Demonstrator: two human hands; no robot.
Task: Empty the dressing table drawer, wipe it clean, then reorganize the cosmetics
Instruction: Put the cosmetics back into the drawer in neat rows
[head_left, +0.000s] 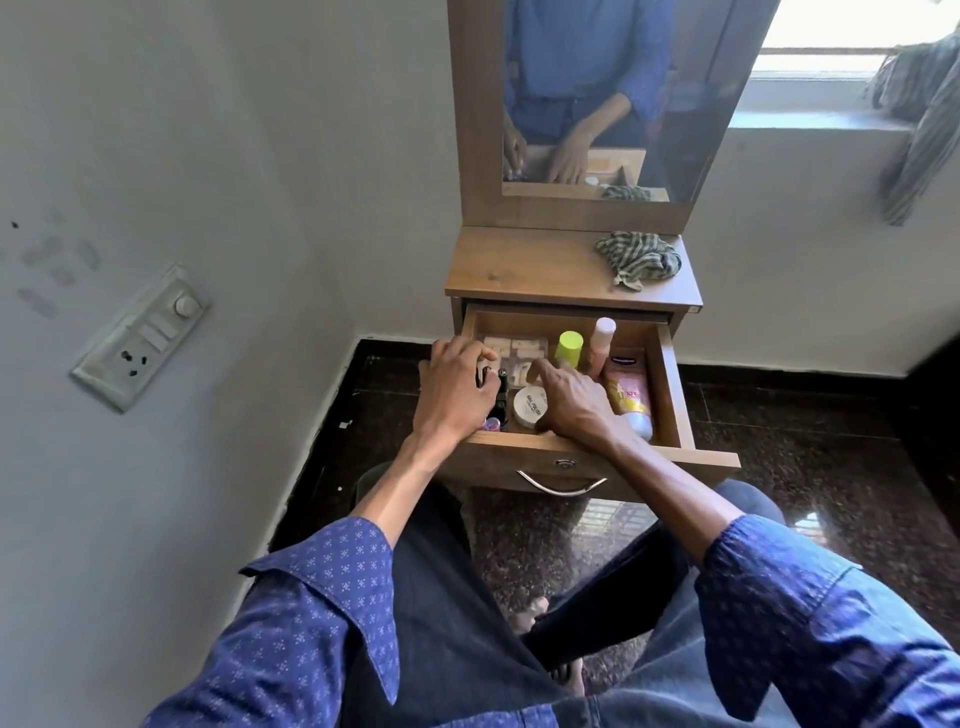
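Note:
The wooden drawer (670, 395) of the dressing table stands pulled open. Inside are a pale blister pack (517, 349), a bottle with a lime-green cap (569, 348), a peach bottle with a white cap (601, 340), a pink and yellow lotion tube (629, 392), a round white jar (530, 406) and small black items (500, 395). My left hand (454, 384) is at the drawer's left side, its fingers curled round a small black item. My right hand (574, 402) lies in the middle, its fingers stretched flat toward the blister pack and green-capped bottle.
A striped green cloth (639, 258) lies bunched on the right of the table top (524, 267), below the mirror (613, 93). A switch panel (143, 335) is on the left wall. More striped fabric (919, 124) hangs at the window sill. The floor is dark polished stone.

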